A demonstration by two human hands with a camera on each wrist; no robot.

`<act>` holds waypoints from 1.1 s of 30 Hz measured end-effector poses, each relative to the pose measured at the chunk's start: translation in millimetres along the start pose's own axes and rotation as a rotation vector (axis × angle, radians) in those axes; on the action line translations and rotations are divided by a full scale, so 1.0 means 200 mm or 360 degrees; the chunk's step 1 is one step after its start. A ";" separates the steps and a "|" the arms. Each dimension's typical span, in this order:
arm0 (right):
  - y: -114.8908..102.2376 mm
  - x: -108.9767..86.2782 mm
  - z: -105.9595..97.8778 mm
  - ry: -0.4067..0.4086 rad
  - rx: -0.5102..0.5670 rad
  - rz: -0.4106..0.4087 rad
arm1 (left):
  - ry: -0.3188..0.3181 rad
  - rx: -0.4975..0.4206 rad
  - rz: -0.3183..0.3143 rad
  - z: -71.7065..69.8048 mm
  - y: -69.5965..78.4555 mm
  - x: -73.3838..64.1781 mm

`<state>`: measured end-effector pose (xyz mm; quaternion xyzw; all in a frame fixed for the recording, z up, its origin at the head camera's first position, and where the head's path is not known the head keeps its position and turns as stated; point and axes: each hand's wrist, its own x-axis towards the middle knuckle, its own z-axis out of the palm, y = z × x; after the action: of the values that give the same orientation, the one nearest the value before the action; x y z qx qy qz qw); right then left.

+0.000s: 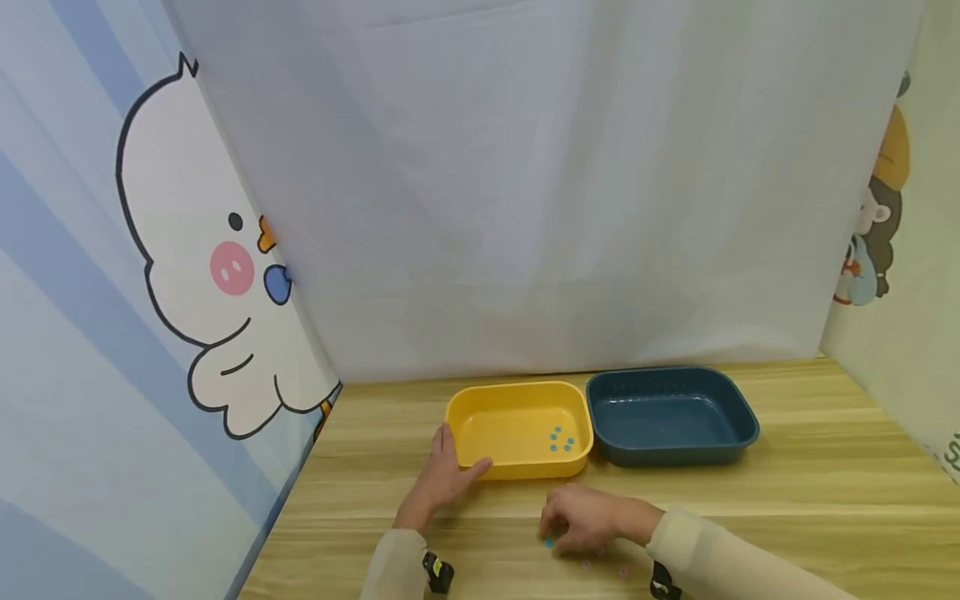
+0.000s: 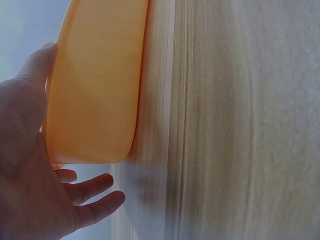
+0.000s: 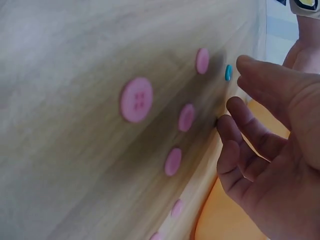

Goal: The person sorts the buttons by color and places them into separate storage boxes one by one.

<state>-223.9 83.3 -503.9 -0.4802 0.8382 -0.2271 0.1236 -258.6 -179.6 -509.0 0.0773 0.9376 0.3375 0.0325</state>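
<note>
At the front left corner of the yellow bin, my left hand rests with its thumb at the near rim and fingers spread along the left side. The left wrist view shows three fingers reaching past the bin's orange-looking wall. Several blue buttons lie inside this bin. My right hand is low over the table in front of it, thumb and bent fingers apart. A blue button lies on the table close to those fingertips. Several pink buttons are scattered nearby, partly hidden by the hand in the head view.
A dark blue bin stands right beside the yellow one, at the back of the wood-grain table. Behind both hangs a pale curtain. Printed cloth panels border the table left and right.
</note>
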 end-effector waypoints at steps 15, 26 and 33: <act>0.02 0.05 0.03 -0.0025 -0.0064 0.0015 | 0.0001 -0.0015 -0.0004 0.01 -0.01 0.01; 0.04 0.05 0.04 -0.0012 -0.0029 0.0044 | -0.0001 -0.0031 -0.0001 0.00 0.00 0.01; 0.05 0.05 0.03 -0.0028 0.0006 0.0139 | -0.0007 -0.0029 -0.0004 0.00 0.00 0.00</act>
<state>-232.6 77.6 -514.2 -0.4448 0.8569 -0.2187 0.1417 -259.4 -179.7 -509.9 0.0764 0.9346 0.3457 0.0356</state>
